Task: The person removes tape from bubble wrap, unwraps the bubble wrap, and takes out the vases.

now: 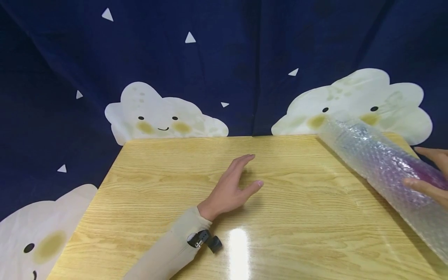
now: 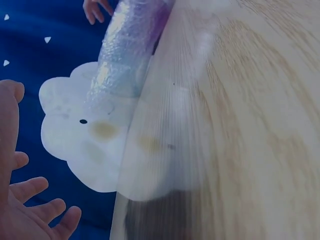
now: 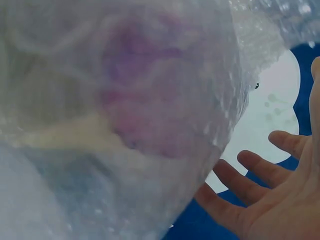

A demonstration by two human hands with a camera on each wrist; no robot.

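A long bundle of bubble wrap [image 1: 378, 163] with something purple and pink inside slants across the right end of the table in the head view. What it encloses is blurred by the wrap. My right hand [image 3: 272, 192] is at the bundle's side, fingers spread and fairly straight, the fingertips at the wrap's edge in the right wrist view. Only its thumb and a finger enter the head view at the right edge. Over the middle of the table, my left hand [image 1: 227, 190] holds nothing, its fingers relaxed and its thumb apart.
The light wooden table [image 1: 168, 167] reaches back to a dark blue curtain [image 1: 224, 58] printed with white clouds and triangles. On the left sleeve [image 1: 164, 249] sits a small black device [image 1: 201, 238]. A bright reflection lies on the tabletop near the front.
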